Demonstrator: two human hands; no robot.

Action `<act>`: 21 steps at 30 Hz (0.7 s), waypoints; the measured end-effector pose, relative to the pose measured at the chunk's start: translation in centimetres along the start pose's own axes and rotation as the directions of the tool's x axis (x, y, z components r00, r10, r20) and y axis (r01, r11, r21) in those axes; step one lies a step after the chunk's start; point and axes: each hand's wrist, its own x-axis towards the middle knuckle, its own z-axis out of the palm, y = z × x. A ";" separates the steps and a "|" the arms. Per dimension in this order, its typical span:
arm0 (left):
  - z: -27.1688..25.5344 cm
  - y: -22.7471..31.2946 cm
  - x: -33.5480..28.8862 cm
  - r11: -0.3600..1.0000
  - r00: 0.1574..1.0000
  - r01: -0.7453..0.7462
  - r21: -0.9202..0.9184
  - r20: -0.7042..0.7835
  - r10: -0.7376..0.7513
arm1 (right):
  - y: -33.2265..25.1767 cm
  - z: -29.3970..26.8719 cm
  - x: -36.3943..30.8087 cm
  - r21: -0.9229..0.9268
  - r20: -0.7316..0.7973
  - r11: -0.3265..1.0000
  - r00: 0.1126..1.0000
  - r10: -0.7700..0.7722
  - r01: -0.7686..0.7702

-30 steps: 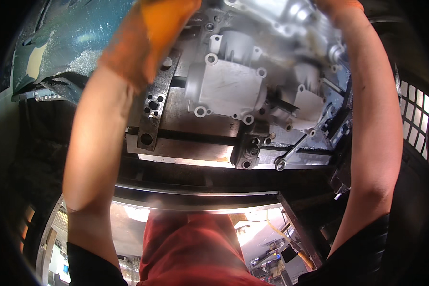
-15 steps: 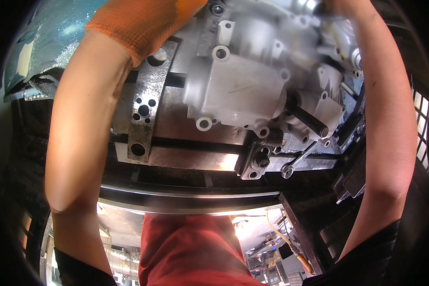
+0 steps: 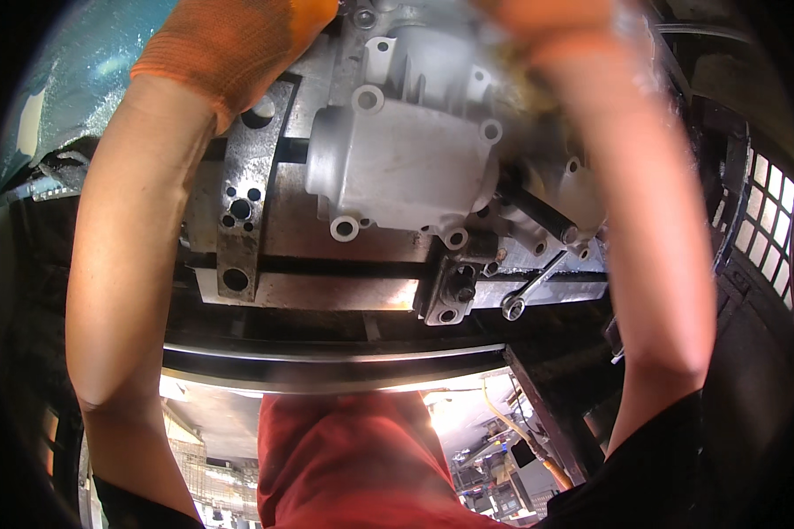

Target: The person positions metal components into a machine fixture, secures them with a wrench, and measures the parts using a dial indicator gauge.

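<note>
A grey cast-metal housing (image 3: 406, 167) with bolt lugs around its rim sits in the middle, fixed on a machine bed. My left hand (image 3: 225, 53), in an orange knit glove, is raised at the upper left, beside the housing and above a steel plate with holes (image 3: 254, 176). Its fingers run past the top edge, so their grip is hidden. My right hand (image 3: 551, 22), gloved alike, is over the housing's upper right part, smeared by motion; whether it holds anything does not show. Below it, a dark threaded stud (image 3: 538, 212) stands beside the housing.
A combination wrench (image 3: 534, 286) lies on the bed near its front edge. Left of it is a dark clamp block (image 3: 450, 286) with a bolt. A metal rail (image 3: 335, 354) runs between my body and the bed. Wet, blue-green sheeting (image 3: 79, 79) is at the far left.
My right hand has swung left from the top right edge, over the housing. The view has shifted a little, and the housing appears farther left. My left hand stays beside it.
</note>
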 end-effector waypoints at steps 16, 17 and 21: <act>6.3 -2.7 5.6 0.026 0.702 -0.306 0.952 0.208 0.681 | 14.2 -1.6 -3.6 -0.059 -0.329 0.998 0.943 -0.052 0.035; 6.5 -3.2 5.8 -0.020 0.689 -0.263 0.965 0.202 0.696 | 12.3 -0.6 -6.6 -0.224 -0.092 0.973 0.995 0.027 -0.047; 2.9 -3.4 6.9 -0.074 0.583 -0.287 0.955 0.235 0.778 | 11.7 1.0 -8.1 -0.180 0.041 0.974 0.988 0.149 -0.140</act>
